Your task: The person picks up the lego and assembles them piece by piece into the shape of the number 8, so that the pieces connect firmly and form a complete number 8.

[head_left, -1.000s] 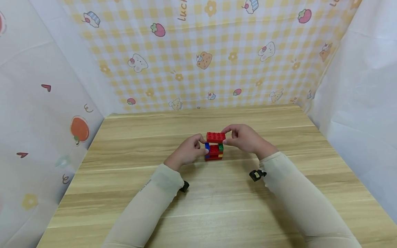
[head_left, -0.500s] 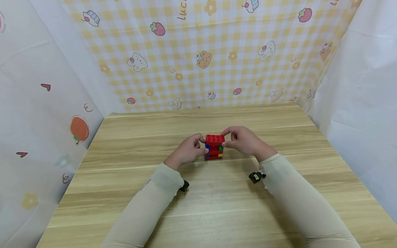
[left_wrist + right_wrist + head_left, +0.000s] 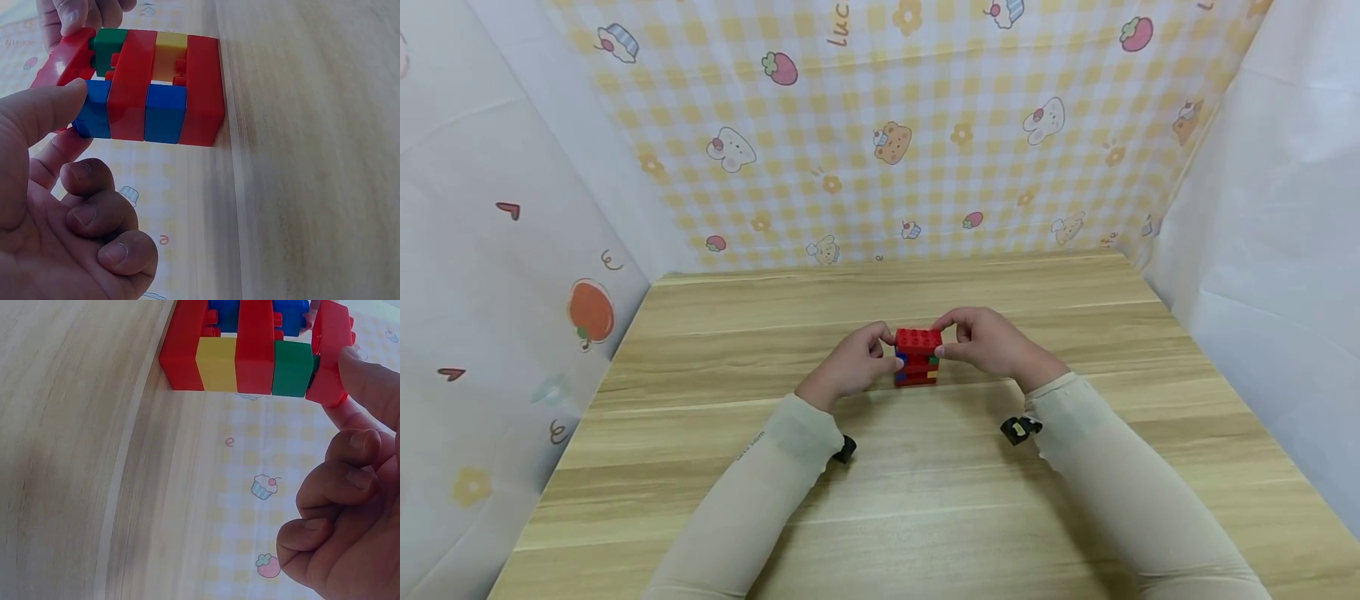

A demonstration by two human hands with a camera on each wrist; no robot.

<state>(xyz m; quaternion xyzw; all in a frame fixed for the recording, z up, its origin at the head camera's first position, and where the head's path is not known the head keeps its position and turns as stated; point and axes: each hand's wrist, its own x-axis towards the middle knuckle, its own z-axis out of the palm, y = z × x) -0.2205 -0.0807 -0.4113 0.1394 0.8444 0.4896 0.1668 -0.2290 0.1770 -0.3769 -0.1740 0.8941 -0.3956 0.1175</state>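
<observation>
A small tower of toy building bricks stands on the table ahead of me. From the bottom up come a long red brick (image 3: 205, 94), a yellow brick (image 3: 216, 365) and a blue brick (image 3: 165, 114) side by side with a gap between, a second red brick (image 3: 130, 90), then a green brick (image 3: 292, 369) and an upper blue brick (image 3: 97, 112). My left hand (image 3: 848, 365) pinches the upper blue brick between thumb and forefinger. With thumb and forefinger, my right hand (image 3: 991, 343) holds the top red brick (image 3: 917, 339), slightly tilted, right at the green and blue studs.
The wooden table (image 3: 895, 500) stretches around the tower on all sides. A checked cloth (image 3: 820, 100) hangs behind it, with white cloths (image 3: 1292, 233) at both sides. Black wrist pieces (image 3: 1021, 429) hang below both sleeves.
My right hand has lowered the top red brick from above the tower onto its upper bricks. The left hand has stayed at the blue brick.
</observation>
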